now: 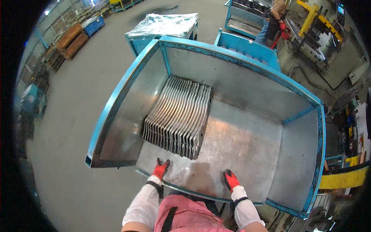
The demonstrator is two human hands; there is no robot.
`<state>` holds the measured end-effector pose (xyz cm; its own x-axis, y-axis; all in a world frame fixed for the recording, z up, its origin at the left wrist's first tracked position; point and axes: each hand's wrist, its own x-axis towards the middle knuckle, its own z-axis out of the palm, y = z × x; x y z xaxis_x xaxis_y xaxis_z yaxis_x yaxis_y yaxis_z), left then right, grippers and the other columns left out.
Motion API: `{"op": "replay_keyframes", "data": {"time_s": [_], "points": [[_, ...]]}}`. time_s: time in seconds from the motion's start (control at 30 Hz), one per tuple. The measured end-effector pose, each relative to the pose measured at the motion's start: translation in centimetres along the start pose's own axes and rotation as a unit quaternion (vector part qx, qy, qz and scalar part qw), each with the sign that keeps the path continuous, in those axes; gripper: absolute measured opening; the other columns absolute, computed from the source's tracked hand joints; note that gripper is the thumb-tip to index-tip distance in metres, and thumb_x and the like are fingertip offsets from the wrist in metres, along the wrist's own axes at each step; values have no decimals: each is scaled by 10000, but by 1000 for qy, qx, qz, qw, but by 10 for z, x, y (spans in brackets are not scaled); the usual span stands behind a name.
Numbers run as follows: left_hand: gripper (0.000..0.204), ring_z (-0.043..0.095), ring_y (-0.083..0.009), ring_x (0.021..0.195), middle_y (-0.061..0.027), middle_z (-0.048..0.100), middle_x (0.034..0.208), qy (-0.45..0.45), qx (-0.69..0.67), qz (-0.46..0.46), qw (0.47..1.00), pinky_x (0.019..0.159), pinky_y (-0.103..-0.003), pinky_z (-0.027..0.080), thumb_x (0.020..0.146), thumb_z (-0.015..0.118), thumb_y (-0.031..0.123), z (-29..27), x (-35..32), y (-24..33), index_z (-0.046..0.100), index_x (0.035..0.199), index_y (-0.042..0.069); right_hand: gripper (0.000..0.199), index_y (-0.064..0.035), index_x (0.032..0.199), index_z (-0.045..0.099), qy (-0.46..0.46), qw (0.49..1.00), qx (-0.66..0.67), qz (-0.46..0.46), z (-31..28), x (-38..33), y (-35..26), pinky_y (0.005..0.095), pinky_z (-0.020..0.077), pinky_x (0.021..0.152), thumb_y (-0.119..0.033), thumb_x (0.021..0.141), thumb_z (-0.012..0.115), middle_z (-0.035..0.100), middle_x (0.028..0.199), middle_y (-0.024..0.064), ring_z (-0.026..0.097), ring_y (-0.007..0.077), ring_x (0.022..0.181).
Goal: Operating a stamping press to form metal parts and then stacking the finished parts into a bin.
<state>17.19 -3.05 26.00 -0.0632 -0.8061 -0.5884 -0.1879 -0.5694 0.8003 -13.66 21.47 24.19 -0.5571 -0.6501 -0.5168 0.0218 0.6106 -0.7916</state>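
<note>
My left hand (160,169), in a red glove with dark fingertips, is over the near edge of a blue-framed metal bin (241,58). Its thumb and fingers are apart with nothing between them. A row of curved, bent metal plates (176,116) stands on edge, closely packed, in the left part of the bin; my left hand is just short of its near end. My right hand (231,180), gloved the same way, hovers above the bin floor (243,139) near the front edge, to the right of the plates. It holds nothing, and its fingers look spread.
High walls close the bin at the left, back and right; its near side is low. Behind it stand a plastic-wrapped blue container (162,25) and another blue bin (251,52). A person (272,21) in red gloves works at the back right by yellow equipment (309,21).
</note>
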Motion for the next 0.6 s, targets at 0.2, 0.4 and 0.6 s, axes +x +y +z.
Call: {"op": "replay_keyframes", "data": {"time_s": [0.2,0.4,0.6], "points": [[734,596,-272,926,-195,558,1121,-80,441,57,892,789,-368,467,786,582,441,-154,-33,-77,331,1322,7,366,-45,1158,503,114,973,163,117,-37,-121,238,416,432,829,-264,872,433,551,1026,236,532,382,958],[634,547,-280,1052,-133,573,1164,-208,605,-70,765,892,-379,406,790,473,554,-214,-70,-159,539,1182,59,364,-72,1089,559,159,877,184,414,7,-287,308,433,454,766,-324,866,421,583,1001,208,569,354,918],[676,498,-296,1122,-174,537,1202,-367,592,-43,716,940,-412,360,749,506,589,-177,-45,-111,566,1145,44,447,-114,1192,511,40,983,-8,177,89,-307,325,410,454,797,-433,898,399,580,1092,168,564,296,964]]}}
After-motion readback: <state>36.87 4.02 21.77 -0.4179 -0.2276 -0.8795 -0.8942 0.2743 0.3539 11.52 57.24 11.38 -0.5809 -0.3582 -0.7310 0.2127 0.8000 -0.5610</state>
